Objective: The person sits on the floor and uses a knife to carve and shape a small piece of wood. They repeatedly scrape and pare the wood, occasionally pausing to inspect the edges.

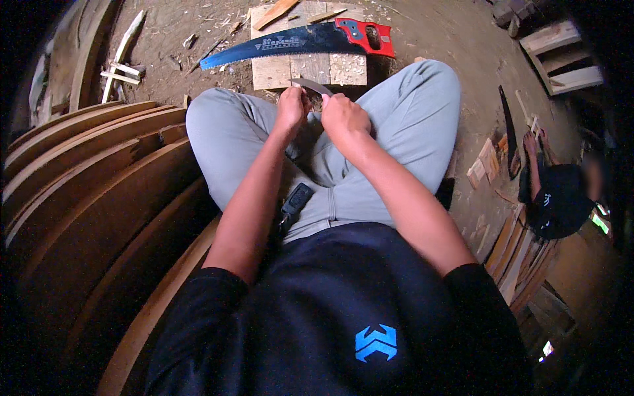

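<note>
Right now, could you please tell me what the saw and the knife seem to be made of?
Saw blade: probably coated steel, dark blue with a toothed edge. Saw handle: likely moulded plastic, solid red. Knife blade: apparently bare metal, smooth and grey.

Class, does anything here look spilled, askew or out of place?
Pale wood shavings are strewn untidily over the plank platform and nearby ground. The red-handled saw lies slightly askew, its blade overhanging the platform's left edge.

knife (313, 86) handle: mostly hidden in right hand (347, 120) | co-worker's head (592, 173): blurred | plank (157, 315): cut off below
</note>
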A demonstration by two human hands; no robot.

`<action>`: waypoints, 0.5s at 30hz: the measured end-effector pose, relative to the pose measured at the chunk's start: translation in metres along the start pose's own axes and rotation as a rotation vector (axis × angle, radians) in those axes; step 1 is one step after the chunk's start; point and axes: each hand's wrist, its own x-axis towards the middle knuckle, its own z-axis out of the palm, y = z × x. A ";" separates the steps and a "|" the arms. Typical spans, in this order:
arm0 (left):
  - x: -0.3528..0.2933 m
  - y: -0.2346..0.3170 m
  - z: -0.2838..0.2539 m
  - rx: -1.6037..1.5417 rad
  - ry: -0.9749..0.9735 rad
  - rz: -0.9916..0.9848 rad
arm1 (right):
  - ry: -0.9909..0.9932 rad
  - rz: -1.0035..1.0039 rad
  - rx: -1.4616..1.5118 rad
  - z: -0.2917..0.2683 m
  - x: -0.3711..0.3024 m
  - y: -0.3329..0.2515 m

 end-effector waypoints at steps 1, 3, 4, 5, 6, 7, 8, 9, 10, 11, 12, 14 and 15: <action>-0.004 0.000 0.005 0.141 0.043 0.148 | 0.025 0.019 0.015 0.008 0.010 0.001; -0.005 0.004 0.004 0.054 -0.003 0.006 | -0.016 -0.007 0.021 -0.001 0.015 -0.004; -0.005 0.005 0.003 0.011 -0.024 -0.066 | -0.050 -0.025 0.024 -0.006 0.016 -0.002; -0.006 0.007 0.002 -0.013 -0.014 -0.073 | -0.078 -0.046 0.028 -0.010 0.020 0.000; -0.008 0.007 0.001 -0.038 -0.004 -0.080 | -0.106 -0.067 0.031 -0.014 0.022 0.003; -0.009 0.008 0.000 -0.063 0.007 -0.086 | -0.171 0.004 0.101 -0.014 0.020 0.008; -0.011 0.012 0.000 -0.046 -0.008 -0.131 | -0.198 -0.015 0.087 -0.013 0.020 0.013; -0.013 0.016 0.000 -0.029 -0.023 -0.175 | -0.226 -0.033 0.073 -0.012 0.022 0.018; -0.013 0.021 0.000 -0.012 -0.039 -0.220 | -0.254 -0.052 0.058 -0.011 0.023 0.022; -0.013 0.023 0.001 -0.006 -0.043 -0.225 | -0.261 -0.104 0.048 -0.009 0.025 0.024; -0.013 0.025 0.002 0.001 -0.048 -0.231 | -0.273 -0.130 0.031 -0.006 0.027 0.026; -0.011 0.028 0.002 0.030 -0.046 -0.250 | -0.298 -0.179 0.003 -0.009 0.027 0.025; -0.009 0.029 0.001 0.053 -0.038 -0.264 | -0.297 -0.203 0.020 -0.015 0.023 0.023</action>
